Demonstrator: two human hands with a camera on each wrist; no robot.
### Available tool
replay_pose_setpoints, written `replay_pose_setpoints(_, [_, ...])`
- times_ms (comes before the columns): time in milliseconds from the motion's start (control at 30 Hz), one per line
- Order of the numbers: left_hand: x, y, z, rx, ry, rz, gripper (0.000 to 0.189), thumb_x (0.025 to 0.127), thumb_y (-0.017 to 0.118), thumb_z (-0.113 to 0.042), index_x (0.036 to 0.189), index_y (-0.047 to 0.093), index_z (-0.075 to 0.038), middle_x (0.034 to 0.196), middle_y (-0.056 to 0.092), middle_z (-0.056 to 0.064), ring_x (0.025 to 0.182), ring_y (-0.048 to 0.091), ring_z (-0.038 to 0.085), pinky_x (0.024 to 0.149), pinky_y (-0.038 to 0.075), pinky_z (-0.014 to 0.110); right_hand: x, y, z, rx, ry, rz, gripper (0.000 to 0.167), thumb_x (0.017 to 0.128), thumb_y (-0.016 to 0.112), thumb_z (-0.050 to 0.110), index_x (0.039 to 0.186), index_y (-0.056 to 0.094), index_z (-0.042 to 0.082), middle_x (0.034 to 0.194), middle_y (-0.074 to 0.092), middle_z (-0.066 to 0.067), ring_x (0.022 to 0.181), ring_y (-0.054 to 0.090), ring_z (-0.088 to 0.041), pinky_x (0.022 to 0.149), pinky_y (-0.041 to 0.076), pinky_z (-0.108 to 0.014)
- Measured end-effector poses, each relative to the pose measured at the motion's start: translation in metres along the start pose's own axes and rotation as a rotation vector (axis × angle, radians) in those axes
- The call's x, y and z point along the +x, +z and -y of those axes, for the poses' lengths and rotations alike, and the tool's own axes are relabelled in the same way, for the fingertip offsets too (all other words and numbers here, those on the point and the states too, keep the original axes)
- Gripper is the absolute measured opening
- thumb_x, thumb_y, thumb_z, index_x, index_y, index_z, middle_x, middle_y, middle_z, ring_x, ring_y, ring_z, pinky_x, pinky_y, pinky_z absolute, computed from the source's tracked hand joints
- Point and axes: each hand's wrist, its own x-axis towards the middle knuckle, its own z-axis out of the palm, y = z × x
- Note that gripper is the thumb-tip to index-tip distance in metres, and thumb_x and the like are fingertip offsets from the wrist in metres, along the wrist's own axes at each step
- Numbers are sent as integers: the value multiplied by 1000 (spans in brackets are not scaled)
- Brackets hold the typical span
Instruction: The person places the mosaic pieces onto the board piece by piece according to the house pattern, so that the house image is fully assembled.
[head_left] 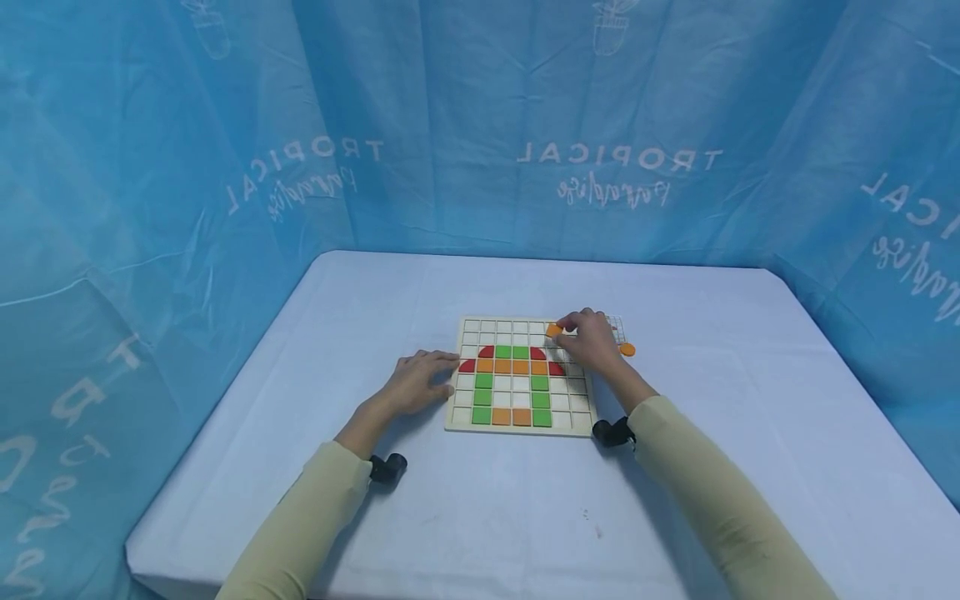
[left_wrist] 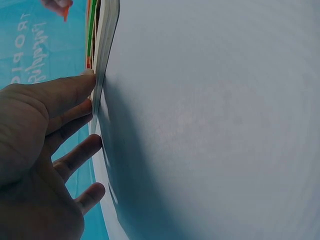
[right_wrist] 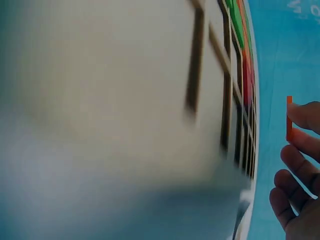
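Note:
A pale grid board lies on the table, with green, orange and red tiles set in an arched pattern. My left hand rests at the board's left edge, its fingers extended; the left wrist view shows the thumb tip against the side. Over the board's far right part, my right hand pinches an orange square tile between thumb and fingers. Seen edge-on in the right wrist view, that tile is raised above the board, the other fingers loosely bent.
Just right of the board lie an orange round piece and a small printed grid card, partly hidden by my right hand. A white cloth covers the table. Blue printed curtains stand behind it and at both sides.

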Motion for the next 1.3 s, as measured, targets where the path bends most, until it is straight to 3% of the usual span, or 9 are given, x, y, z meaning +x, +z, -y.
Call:
replay_pose_setpoints(400, [0,0,-3,-2,-13,0,50,92,67,-23,138,53,-10,143,47,4,133,37,28,105,27,50,19,18,30,-29,-79,87,25,90,65,18,111,70,4,101,59,-11,94,48,-27,81,44,-41])
replay_pose_setpoints(600, [1,0,-3,-6,1,-3,49,91,67,-22,136,55,-9,143,48,4,132,38,28,104,28,51,28,24,30,-59,-105,147,27,90,67,20,112,71,5,103,60,-10,96,48,-25,83,45,-41])
replay_pose_setpoints(1000, [1,2,-2,-1,-38,8,50,91,67,-24,138,54,-10,143,47,4,134,37,28,106,26,50,34,32,27,-132,-126,261,30,93,65,25,116,68,7,110,57,-10,101,47,-26,87,44,-43])
replay_pose_setpoints(1300, [1,2,-2,-11,-17,-4,49,92,67,-23,138,54,-11,143,47,3,133,37,27,105,26,50,33,29,28,-153,-142,254,30,92,66,24,116,68,6,108,58,-9,102,48,-26,88,44,-42])
